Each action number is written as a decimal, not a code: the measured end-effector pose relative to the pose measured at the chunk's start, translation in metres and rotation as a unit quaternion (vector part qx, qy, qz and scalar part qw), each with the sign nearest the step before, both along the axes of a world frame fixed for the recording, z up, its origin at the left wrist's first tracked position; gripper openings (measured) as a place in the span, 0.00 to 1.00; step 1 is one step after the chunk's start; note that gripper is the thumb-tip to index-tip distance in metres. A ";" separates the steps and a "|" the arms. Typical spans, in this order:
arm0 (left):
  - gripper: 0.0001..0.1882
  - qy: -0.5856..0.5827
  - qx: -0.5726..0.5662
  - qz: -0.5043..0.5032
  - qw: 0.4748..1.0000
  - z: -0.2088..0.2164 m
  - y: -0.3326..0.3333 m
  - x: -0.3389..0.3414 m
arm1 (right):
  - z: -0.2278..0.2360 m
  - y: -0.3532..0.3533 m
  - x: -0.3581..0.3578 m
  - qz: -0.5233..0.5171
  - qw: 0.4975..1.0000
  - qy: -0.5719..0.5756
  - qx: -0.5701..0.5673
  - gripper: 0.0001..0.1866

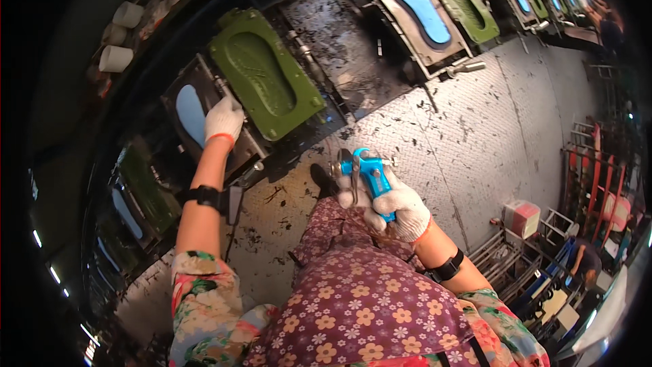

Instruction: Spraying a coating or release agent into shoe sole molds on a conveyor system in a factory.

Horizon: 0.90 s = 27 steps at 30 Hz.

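My right hand (401,211), in a white knit glove, is closed around the handle of a bright blue spray gun (372,180) with metal fittings. The gun is held above the floor in front of my apron. My left hand (225,119), also gloved, rests at the right edge of a metal mould half (234,153) holding a blue sole-shaped piece (191,113). The back of the glove hides most of its fingers. Beside that hand lies the other mould half, a green plate (265,75) with a sole-shaped hollow.
Another open mould with a blue sole shape (415,7) stands farther right, and several more follow both ways along the line. White cups (116,58) stand at the back left. Dark scraps litter the metal floor (435,136). Racks (499,265) and another person (585,261) are at right.
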<state>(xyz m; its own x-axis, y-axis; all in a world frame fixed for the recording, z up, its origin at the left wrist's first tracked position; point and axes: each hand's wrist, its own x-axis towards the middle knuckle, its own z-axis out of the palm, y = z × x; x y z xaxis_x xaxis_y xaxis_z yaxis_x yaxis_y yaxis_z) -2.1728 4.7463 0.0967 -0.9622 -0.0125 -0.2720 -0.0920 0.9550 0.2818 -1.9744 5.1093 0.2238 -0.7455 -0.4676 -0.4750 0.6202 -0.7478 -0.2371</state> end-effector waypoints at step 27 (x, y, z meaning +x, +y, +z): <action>0.22 -0.510 0.543 -0.155 0.649 -0.003 0.490 0.138 | 0.017 0.330 -0.258 0.197 0.668 0.183 0.694 0.46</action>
